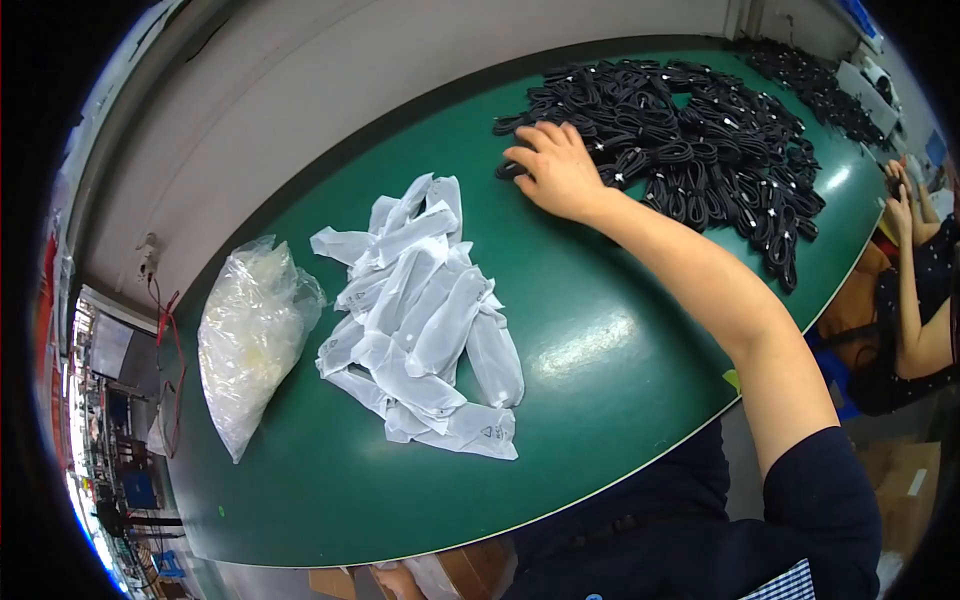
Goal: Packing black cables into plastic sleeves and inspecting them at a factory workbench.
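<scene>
My right hand (560, 172) reaches across the table to the left edge of a large pile of coiled black cables (690, 150). Its fingers are spread over the nearest coils, and one black cable bundle (511, 171) shows just beside the thumb. No grip on it can be seen. Below the table's front edge, part of my left hand (398, 580) shows at an open cardboard box (478, 568) with clear plastic in it; its fingers are mostly hidden. Between my hands lies a heap of white sleeve-like bags (420, 320), which look filled.
A clear plastic bag (255, 335) of pale contents stands left on the green table (600, 420). More black cables (810, 85) lie at the far right, by a person's hands (900, 190). A wall (330, 90) borders the far side; red leads (170, 340) hang at left.
</scene>
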Available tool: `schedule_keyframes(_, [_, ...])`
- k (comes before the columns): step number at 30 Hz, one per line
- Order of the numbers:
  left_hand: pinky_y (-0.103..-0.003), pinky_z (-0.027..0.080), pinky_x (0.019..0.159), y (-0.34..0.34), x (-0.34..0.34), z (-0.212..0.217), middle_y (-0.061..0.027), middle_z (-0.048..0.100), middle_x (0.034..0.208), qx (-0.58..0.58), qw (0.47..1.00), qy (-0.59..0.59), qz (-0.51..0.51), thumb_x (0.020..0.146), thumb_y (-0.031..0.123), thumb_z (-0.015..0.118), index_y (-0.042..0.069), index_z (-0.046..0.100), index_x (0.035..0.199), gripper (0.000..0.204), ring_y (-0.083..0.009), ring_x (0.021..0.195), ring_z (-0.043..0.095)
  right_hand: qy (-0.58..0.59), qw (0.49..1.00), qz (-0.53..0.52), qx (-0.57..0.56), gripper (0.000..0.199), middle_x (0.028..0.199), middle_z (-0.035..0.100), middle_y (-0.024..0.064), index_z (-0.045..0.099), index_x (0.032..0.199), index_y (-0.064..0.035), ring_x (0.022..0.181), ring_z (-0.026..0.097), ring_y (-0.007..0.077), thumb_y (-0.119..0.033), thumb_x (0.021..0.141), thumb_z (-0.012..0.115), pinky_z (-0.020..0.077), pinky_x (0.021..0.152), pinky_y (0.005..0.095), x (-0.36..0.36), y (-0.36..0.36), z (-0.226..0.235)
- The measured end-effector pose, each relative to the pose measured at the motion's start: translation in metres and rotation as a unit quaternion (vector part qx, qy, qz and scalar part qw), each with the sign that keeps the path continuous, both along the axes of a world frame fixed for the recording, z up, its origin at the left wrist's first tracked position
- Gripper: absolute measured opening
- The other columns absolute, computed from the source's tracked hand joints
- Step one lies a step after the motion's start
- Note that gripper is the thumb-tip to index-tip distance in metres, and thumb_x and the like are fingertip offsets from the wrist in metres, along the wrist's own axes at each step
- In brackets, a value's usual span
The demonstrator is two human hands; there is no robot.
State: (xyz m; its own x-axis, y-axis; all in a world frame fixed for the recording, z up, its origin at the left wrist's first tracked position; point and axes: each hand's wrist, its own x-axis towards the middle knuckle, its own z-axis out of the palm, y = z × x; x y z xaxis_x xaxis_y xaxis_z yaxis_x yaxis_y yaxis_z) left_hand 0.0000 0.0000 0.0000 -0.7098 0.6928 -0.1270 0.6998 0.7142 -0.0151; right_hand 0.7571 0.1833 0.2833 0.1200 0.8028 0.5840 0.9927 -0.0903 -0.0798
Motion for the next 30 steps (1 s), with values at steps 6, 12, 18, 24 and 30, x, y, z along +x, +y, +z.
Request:
schedule_keyframes(6, [-0.043, 0.045, 0.093, 0.02, -0.065, 0.118, -0.0219, 0.05, 0.124, 0.439, 0.892, 0.027, 0.106, 0.084, 0.02, 0.063, 0.001, 0.046, 0.125, 0.048, -0.0367, 0.112, 0.053, 0.297, 0.938, 0.115, -0.134, 0.026, 0.097, 0.068, 0.0131, 0.068, 0.097, -0.0091, 0.092, 0.064, 0.0314, -0.025, 0.082, 0.055, 0.0497, 0.081, 0.0412, -0.053, 0.038, 0.007])
schedule_keyframes(12, [-0.035, 0.049, 0.086, 0.08, 0.1, 0.314, -0.0149, 0.058, 0.104, 0.641, 0.73, 0.005, -0.237, 0.094, 0.008, 0.048, -0.004, 0.051, 0.115, 0.024, -0.0246, 0.09, 0.059, 0.298, 0.919, -0.026, -0.255, 0.056, 0.099, 0.068, 0.0166, 0.068, 0.094, -0.0015, 0.096, 0.065, 0.0291, -0.054, 0.074, 0.061, 0.0512, 0.08, 0.0382, -0.083, 0.044, 0.033])
schedule_keyframes(18, [-0.033, 0.043, 0.092, 0.158, 0.339, 0.371, -0.0129, 0.062, 0.107, 0.358, 0.666, -0.204, -0.622, 0.084, 0.001, 0.054, -0.001, 0.061, 0.104, 0.022, -0.0236, 0.101, 0.059, 0.314, 0.927, -0.036, -0.205, 0.058, 0.1, 0.067, 0.0177, 0.068, 0.094, -0.0003, 0.097, 0.064, 0.0304, -0.055, 0.078, 0.059, 0.0497, 0.082, 0.0391, -0.072, 0.039, 0.02])
schedule_keyframes(24, [-0.037, 0.041, 0.096, 0.326, 0.45, 0.328, -0.0206, 0.054, 0.123, 0.262, 0.723, -0.308, -0.56, 0.094, 0.041, 0.047, 0.004, 0.057, 0.12, 0.047, -0.0318, 0.115, 0.051, 0.352, 0.909, 0.025, -0.224, 0.042, 0.102, 0.066, 0.0158, 0.068, 0.098, -0.0084, 0.1, 0.061, 0.0325, -0.046, 0.084, 0.056, 0.0408, 0.089, 0.0453, -0.077, 0.045, 0.009])
schedule_keyframes(30, [-0.041, 0.037, 0.102, 0.394, 0.499, 0.284, -0.0254, 0.047, 0.13, 0.144, 0.816, -0.264, -0.493, 0.084, 0.061, 0.049, 0.002, 0.055, 0.124, 0.071, -0.0373, 0.121, 0.047, 0.423, 0.885, 0.102, -0.167, 0.03, 0.079, 0.064, 0.0146, 0.061, 0.077, -0.0034, 0.079, 0.062, 0.0313, -0.033, 0.083, 0.062, 0.0472, 0.07, 0.0404, -0.066, 0.0, 0.019])
